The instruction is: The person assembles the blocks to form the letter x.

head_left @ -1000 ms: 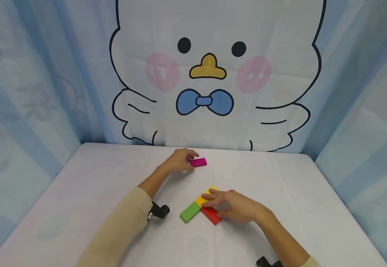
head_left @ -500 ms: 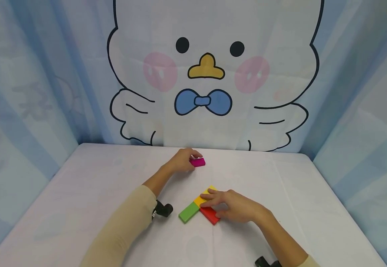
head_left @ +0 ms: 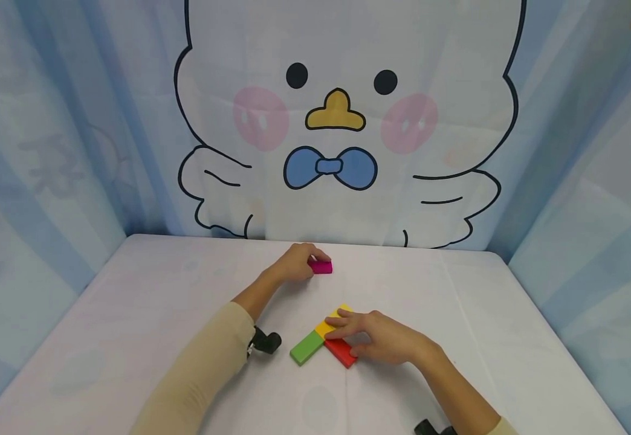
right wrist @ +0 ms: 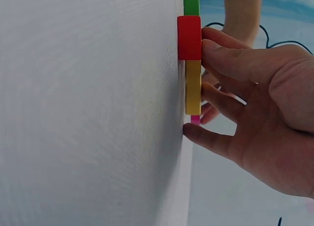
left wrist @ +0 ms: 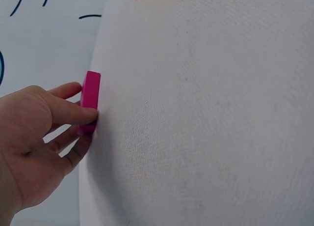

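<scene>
Toward the far edge of the table, my left hand (head_left: 295, 264) pinches a magenta rectangular block (head_left: 323, 267) between thumb and fingers. In the left wrist view the thumb lies on the near side of the magenta block (left wrist: 91, 93), which is close to or on the cloth. Nearer to me, a green block (head_left: 306, 348), a yellow block (head_left: 323, 328) and a red block (head_left: 339, 352) lie touching in a T-like shape. My right hand (head_left: 388, 338) rests on the yellow and red blocks with extended fingers. Its thumb touches the red block (right wrist: 190, 38); the little finger reaches the cloth.
A white cloth covers the table (head_left: 212, 266). Behind it hangs a curtain (head_left: 343, 211) printed with a cartoon bird, and blue-white curtains (head_left: 38, 181) flank both sides. A black wrist camera (head_left: 266, 341) sits at the left sleeve.
My left hand has closed its fingers round the magenta block, which has turned slightly and covers less table to the right. The right hand and the other blocks have stayed in place.
</scene>
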Demonstrator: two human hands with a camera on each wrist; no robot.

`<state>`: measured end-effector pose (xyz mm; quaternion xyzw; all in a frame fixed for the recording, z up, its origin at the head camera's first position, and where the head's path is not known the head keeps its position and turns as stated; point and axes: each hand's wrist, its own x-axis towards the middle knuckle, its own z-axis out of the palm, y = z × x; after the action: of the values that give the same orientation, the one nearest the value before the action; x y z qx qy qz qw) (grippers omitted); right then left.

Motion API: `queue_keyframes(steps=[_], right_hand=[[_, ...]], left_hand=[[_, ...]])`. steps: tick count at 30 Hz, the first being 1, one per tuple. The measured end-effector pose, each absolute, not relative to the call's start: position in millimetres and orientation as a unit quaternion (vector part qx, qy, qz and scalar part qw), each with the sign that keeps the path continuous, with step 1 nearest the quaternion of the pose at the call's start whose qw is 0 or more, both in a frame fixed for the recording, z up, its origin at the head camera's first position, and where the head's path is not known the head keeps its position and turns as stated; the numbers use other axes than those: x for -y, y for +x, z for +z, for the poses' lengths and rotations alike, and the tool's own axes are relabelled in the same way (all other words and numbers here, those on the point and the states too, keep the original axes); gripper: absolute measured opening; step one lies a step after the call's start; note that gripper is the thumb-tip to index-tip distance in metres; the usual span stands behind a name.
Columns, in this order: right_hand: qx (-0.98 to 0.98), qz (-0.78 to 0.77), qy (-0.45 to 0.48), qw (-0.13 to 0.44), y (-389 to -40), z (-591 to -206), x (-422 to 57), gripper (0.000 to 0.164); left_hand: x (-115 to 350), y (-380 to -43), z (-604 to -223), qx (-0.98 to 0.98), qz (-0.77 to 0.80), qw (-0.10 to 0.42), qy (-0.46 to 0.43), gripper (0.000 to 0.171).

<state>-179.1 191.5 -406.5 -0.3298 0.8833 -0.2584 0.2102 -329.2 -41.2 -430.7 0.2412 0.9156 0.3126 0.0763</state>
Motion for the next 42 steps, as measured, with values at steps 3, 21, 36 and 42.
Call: queue_keyframes(steps=[3,21,36,42], right_hand=[[-0.884,-0.258,-0.330,0.209,-179,-407,-192,0.053],[-0.883,-0.260,-0.329,0.209,-178,-407,-190,0.054],[-0.885,-0.262,-0.320,0.213,-178,-406,-190,0.053],[-0.883,-0.266,-0.325,0.209,-178,-405,-191,0.054]], left_hand=[[42,-329,-430,-0.915,0.310,0.079,0.245,0.053],[57,-323,-421,-0.899,0.367,0.131,0.201,0.051],[75,-316,-416,-0.871,0.391,0.182,0.236,0.048],[82,-311,-414,-0.864,0.371,0.204,0.272,0.047]])
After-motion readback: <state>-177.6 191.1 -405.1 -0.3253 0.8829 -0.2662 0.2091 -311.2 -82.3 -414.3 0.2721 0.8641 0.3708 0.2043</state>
